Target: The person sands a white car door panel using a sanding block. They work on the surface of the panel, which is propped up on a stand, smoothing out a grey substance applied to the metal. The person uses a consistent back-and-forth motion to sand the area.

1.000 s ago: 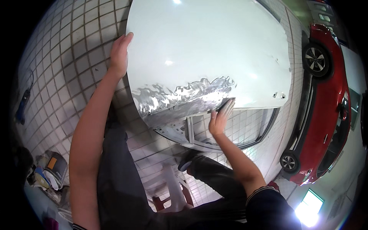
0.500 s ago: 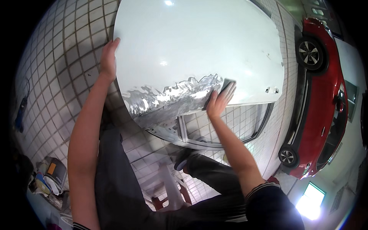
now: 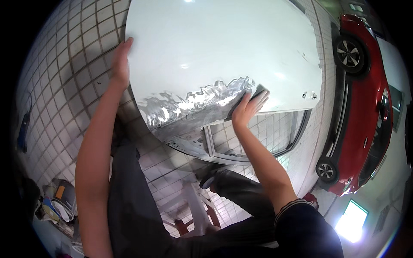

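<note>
While the fingers of your right hand (image 3: 250, 107) lie nearly straight and close together, your thumb stands apart from them, and the flat hand presses over a thin dark pad (image 3: 260, 90) whose edge shows past the fingers. The pad rests on the white car door (image 3: 223, 47), at the right end of the dull grey patch along its window side. Your left hand (image 3: 121, 64) is set against the door's left edge, a fingertip showing at the rim; how far the other fingers curl beneath, you cannot tell from this view.

Your right forearm slants up and leftward across the window frame (image 3: 210, 142), wrist bent slightly so the fingers point up and right. Your left arm reaches long and almost straight up the left side.

Under your hands, the door spreads out broad, smooth and glossy, with two small holes near its right edge. The bare metal patch (image 3: 185, 107) looks bright and ragged along its upper border, smoother and matte below. Through the frame you see square pale floor tiles (image 3: 88, 47) with dark joints.

Near your knees stands a pale stool (image 3: 197, 210); farther right, a glossy red car (image 3: 363, 124).
</note>
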The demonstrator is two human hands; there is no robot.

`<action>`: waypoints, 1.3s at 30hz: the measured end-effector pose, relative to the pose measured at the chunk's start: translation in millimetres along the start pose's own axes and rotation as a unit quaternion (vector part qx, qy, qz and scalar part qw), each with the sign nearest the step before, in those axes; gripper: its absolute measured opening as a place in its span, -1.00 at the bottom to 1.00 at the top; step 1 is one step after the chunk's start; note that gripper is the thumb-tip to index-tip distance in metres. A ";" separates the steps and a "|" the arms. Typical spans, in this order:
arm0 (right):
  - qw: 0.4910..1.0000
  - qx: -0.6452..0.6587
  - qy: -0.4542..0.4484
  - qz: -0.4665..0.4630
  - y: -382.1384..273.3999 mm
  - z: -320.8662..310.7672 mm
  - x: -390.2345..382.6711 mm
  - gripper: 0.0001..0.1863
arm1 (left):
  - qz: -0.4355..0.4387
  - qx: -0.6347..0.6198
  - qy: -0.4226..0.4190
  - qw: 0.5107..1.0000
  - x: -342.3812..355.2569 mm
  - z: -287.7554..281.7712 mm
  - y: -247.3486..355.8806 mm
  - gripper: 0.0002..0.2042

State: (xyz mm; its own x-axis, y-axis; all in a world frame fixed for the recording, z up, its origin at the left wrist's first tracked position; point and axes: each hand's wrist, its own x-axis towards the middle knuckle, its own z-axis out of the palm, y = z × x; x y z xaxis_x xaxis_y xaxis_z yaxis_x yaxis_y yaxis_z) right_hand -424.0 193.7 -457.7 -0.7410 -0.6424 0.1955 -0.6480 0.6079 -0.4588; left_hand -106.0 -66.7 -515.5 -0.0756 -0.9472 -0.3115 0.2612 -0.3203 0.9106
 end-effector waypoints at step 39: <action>0.929 0.135 0.015 0.343 -29.1 18.4 -35.9 -0.07 | 0.017 0.008 0.011 1.000 -6.0 14.4 10.2 -0.58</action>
State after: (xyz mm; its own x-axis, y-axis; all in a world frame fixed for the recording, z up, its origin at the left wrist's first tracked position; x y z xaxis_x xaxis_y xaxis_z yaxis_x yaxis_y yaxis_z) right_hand -375.3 190.4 -467.3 -0.9706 -0.1312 -0.2018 0.0439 0.7278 -0.6843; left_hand -116.7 -64.4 -500.4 -0.0456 -0.9571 -0.2861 0.2475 -0.2883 0.9250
